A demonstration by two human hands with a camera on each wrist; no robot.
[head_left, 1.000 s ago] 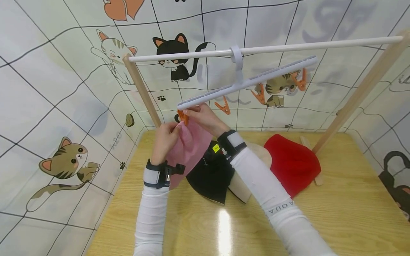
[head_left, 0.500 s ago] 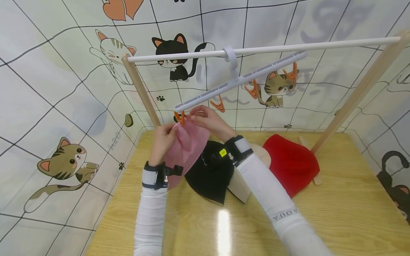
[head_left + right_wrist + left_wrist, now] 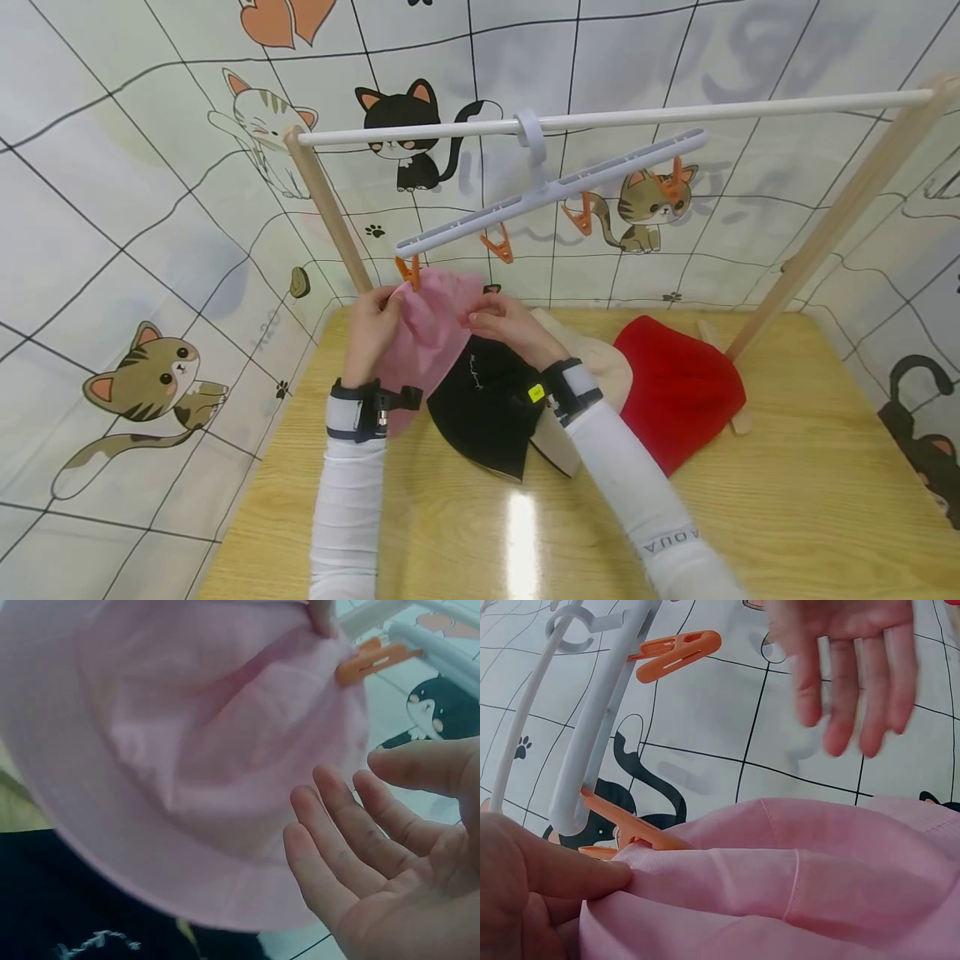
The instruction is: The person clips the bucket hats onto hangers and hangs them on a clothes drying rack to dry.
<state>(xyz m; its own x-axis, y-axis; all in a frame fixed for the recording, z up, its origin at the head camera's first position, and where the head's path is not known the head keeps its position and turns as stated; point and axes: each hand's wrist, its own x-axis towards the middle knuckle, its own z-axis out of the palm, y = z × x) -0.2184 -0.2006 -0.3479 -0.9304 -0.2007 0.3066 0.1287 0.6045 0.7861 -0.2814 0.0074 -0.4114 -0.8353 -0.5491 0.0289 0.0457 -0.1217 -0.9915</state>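
A pink bucket hat [image 3: 431, 321] hangs from the orange clip [image 3: 409, 272] at the left end of the pale hanger [image 3: 495, 212]. My left hand [image 3: 371, 329] pinches the hat's fabric just beside that clip; in the left wrist view the thumb [image 3: 577, 874] presses on the cloth. The clip's jaws bite the hat's edge. My right hand [image 3: 517, 329] is off the hat, to its right, fingers loosely spread and holding nothing. In the right wrist view, its fingers [image 3: 360, 832] stand in front of the brim without gripping it.
The hanger hooks over a white rod [image 3: 675, 111] between wooden posts [image 3: 840, 217], tilted down to the left. Several other orange clips [image 3: 579, 215] hang from it. Below lie a black hat [image 3: 483, 408], a cream hat [image 3: 607, 362] and a red hat [image 3: 678, 392] on the wooden table [image 3: 810, 500].
My right hand has left the clip and come down to the right, letting go of the hat. The hanger has shifted slightly left. My left hand still pinches the hat.
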